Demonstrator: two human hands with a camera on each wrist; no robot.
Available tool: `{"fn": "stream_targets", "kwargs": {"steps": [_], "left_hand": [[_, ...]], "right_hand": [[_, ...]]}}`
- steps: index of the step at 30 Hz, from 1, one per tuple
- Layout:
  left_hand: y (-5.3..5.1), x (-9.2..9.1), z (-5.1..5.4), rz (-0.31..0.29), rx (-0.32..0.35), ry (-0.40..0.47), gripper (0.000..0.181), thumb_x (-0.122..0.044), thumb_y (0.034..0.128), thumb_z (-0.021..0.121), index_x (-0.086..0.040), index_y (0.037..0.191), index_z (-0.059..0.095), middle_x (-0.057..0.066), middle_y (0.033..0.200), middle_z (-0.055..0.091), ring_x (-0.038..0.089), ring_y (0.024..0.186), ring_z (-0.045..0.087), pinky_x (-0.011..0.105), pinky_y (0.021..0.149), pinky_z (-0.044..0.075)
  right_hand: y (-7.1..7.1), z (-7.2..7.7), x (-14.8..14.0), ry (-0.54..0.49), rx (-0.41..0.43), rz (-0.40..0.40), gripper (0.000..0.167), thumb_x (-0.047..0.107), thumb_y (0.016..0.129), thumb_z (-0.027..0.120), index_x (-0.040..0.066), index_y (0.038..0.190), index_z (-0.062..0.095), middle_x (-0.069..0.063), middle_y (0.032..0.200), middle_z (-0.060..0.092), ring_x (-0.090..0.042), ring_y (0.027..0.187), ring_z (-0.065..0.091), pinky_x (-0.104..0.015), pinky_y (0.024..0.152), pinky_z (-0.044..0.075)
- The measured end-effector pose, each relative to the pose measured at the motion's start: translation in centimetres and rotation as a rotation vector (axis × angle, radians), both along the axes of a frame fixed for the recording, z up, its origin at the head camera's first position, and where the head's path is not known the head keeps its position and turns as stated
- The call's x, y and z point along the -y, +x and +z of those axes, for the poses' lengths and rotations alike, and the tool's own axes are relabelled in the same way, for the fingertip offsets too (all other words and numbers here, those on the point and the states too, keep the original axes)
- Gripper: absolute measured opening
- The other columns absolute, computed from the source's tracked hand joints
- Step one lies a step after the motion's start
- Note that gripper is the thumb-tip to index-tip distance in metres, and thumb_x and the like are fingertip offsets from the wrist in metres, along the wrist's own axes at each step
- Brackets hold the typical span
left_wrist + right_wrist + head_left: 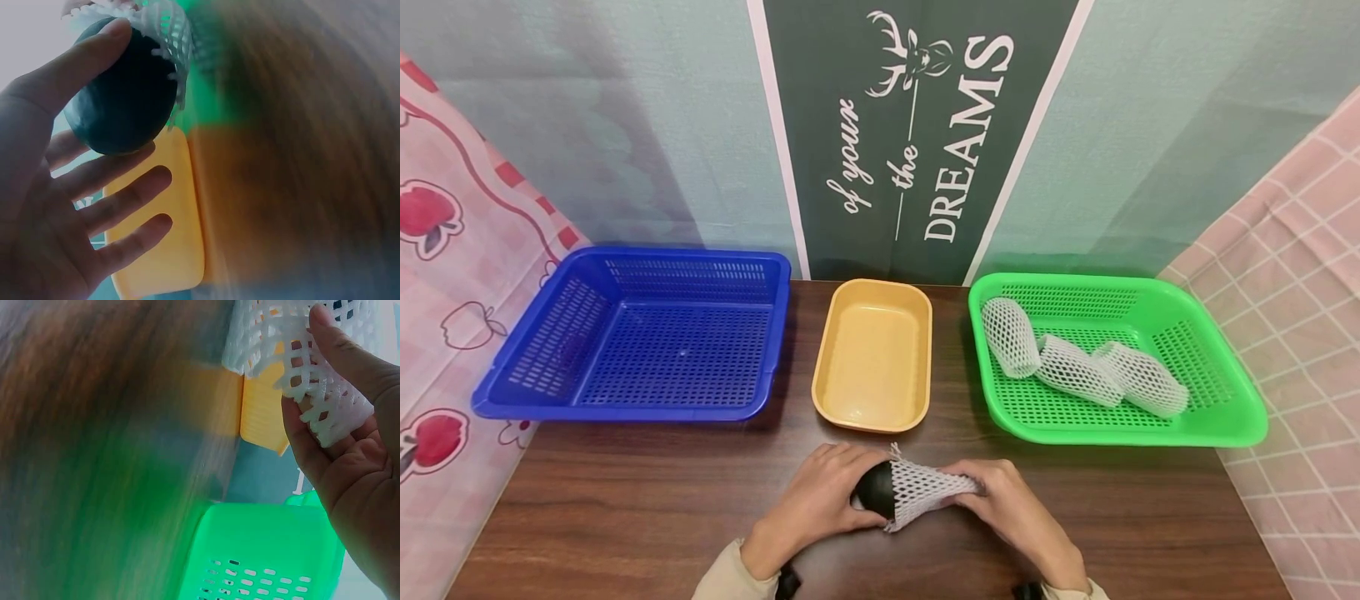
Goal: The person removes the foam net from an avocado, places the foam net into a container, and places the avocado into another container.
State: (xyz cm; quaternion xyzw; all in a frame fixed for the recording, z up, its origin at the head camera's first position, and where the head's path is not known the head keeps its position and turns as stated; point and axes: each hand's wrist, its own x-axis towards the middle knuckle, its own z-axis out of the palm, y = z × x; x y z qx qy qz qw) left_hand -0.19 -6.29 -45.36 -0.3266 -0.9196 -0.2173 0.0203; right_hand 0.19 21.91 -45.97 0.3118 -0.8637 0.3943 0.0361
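L hand (820, 504) is holding dark oval thing (876, 490) over bench (625, 492), midway btwn L & R edges, fingers round it; R hand (1003, 500) is pinching white foam net (917, 492) w/ fingers, its mouth covering thing's R end. Yellow tray (872, 362) is sitting nr back edge.

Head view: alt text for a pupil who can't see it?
The left hand holds a dark object partly inside a white net, which the right hand grips. Beyond, left to right: a blue basket, a yellow tray and a green basket holding three nets.
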Motion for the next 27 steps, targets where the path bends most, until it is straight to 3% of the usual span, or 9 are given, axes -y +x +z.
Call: {"fn": "stream_targets", "kwargs": {"steps": [7, 13, 23, 27], "left_hand": [[-0.5, 1.3, 0.7, 0.019, -0.026, 0.091, 0.071, -0.046, 0.0643, 0.089, -0.016, 0.123, 0.064, -0.004, 0.114, 0.073, 0.014, 0.100, 0.069, 0.036, 0.089, 0.053], [-0.7, 2.7, 1.4, 0.083, -0.093, 0.135, 0.075, -0.046, 0.0639, 0.090, -0.012, 0.125, 0.063, 0.000, 0.112, 0.073, 0.015, 0.095, 0.072, 0.034, 0.078, 0.058], [-1.6, 4.8, 3.1, 0.193, -0.234, 0.205, 0.075, -0.044, 0.0609, 0.092, -0.009, 0.122, 0.065, 0.006, 0.108, 0.073, 0.020, 0.096, 0.071, 0.037, 0.076, 0.058], [-1.9, 5.5, 3.8, 0.252, -0.247, 0.237, 0.077, -0.041, 0.0597, 0.092, -0.007, 0.123, 0.064, 0.009, 0.108, 0.073, 0.022, 0.093, 0.071, 0.040, 0.072, 0.058]], "right_hand": [[-0.1, 0.4, -0.3, 0.019, -0.127, -0.074, 0.037, -0.002, 0.063, 0.085, 0.012, 0.096, 0.074, -0.001, 0.091, 0.077, -0.007, 0.084, 0.071, -0.006, 0.082, 0.048], [-0.3, 0.9, -0.5, -0.036, -0.200, -0.085, 0.043, -0.006, 0.060, 0.084, 0.008, 0.099, 0.074, -0.003, 0.091, 0.076, -0.013, 0.083, 0.071, -0.006, 0.087, 0.047], [-1.0, 1.8, 0.1, -0.134, -0.292, -0.168, 0.054, -0.014, 0.054, 0.084, 0.007, 0.102, 0.074, -0.005, 0.088, 0.074, -0.011, 0.081, 0.069, -0.008, 0.082, 0.049], [-1.5, 2.2, 0.6, -0.141, -0.311, -0.202, 0.056, -0.016, 0.052, 0.084, 0.006, 0.103, 0.073, -0.006, 0.087, 0.074, -0.011, 0.080, 0.068, -0.009, 0.082, 0.049]]}}
